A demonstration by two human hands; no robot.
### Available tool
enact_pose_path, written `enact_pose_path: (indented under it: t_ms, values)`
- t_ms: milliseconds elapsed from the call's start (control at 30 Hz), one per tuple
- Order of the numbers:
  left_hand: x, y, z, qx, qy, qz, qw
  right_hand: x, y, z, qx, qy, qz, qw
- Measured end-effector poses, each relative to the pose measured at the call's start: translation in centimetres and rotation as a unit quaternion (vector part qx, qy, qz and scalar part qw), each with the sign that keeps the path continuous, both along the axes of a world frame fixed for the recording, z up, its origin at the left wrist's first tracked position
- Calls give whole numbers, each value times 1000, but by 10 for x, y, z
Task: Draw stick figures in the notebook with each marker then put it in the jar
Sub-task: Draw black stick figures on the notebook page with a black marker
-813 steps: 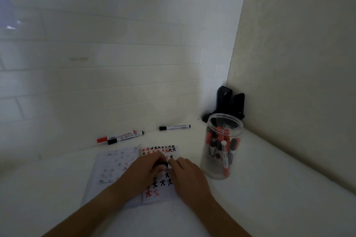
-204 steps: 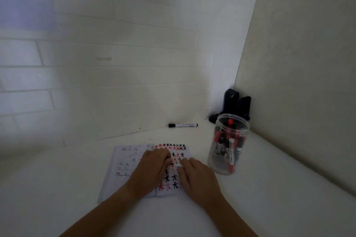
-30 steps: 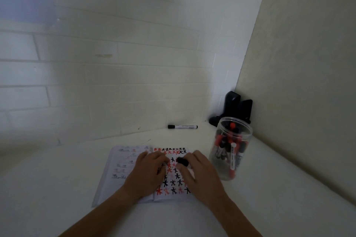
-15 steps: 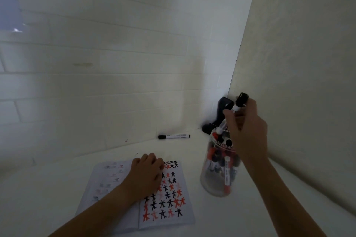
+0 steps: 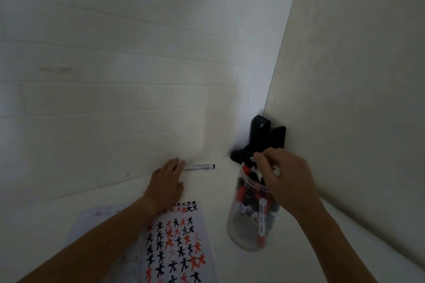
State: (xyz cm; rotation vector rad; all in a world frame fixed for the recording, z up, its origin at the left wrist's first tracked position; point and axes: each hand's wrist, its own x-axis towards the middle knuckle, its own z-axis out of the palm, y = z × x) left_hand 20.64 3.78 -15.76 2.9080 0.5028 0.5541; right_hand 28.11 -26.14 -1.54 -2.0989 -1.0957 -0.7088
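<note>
Half a second back: left hand (image 5: 166, 181) flat on the notebook (image 5: 181, 243); now off the page and stretched to the wall, fingers straight and relaxed, tips just touching the near end of the last loose marker (image 5: 200, 166), nothing yet held. Right hand (image 5: 282, 179) lower than before, down at the mouth of the jar (image 5: 250, 220), fingers curled over the rim; possibly pinching the used marker at its top, but too dark and blurred to tell hold from release. Jar upright to the right of the notebook, crowded with red and black markers. Page well filled with red and black stick figures. Read as: one marker as good as stowed, the last one about to be fetched, a final figure left to draw.
</note>
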Motion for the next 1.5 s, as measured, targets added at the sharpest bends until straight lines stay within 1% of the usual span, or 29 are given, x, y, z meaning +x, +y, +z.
enact_pose_path:
  t_ms: [67,167,333,533,633,700,733,800,867,900,933,967,1000,1067,1100,1167,1233,1333,1433,1500]
  values:
    - [6,4,-1,13,3,9,1000,1,1,1,-9,5,-1,1000]
    - [14,5,-1,40,-18,24,999,-1,4,0,-20,9,-6,1000]
    - [13,3,0,24,-43,23,999,-4,6,0,-19,10,-1,1000]
    - [-10,-11,11,22,-131,27,991,-4,8,-2,-31,3,-15,999]
    - [-32,-17,16,20,-167,5,986,-4,8,0,-33,13,-28,999]
    - [-51,-24,18,4,-184,-16,983,-9,6,4,-34,26,-48,998]
    - [-63,-28,17,-11,-186,-22,982,-13,4,7,-25,8,-70,997]
    - [-86,-34,14,-39,-182,-31,982,-29,2,9,43,-71,-102,991]
    - [-110,-38,11,-55,-169,-58,982,-55,9,3,111,-137,-77,981]
    - [-119,-40,9,-65,-159,-77,982,-69,16,-5,115,-156,-47,980]
    - [-127,-42,7,-74,-145,-97,982,-84,25,-15,94,-162,-11,982]
    - [-134,-45,7,-87,-129,-111,982,-99,33,-28,54,-152,25,987]
    - [-141,-49,8,-107,-108,-120,981,-113,41,-45,3,-139,56,989]
    - [-153,-56,7,-141,-71,-164,974,-135,53,-82,-97,-127,86,983]
    - [-156,-59,5,-136,-67,-191,970,-140,55,-100,-133,-121,92,979]
    - [-163,-62,3,-105,-67,-210,970,-145,55,-122,-165,-91,106,976]
    - [-168,-65,4,-72,-81,-199,974,-143,52,-131,-152,-94,116,977]
    - [-173,-71,6,8,-126,-191,973,-139,49,-132,-120,-131,109,978]
    - [-175,-78,8,49,-128,-179,974,-143,49,-135,-120,-139,115,976]
    - [-175,-78,8,84,-118,-184,972,-145,49,-136,-131,-117,135,975]
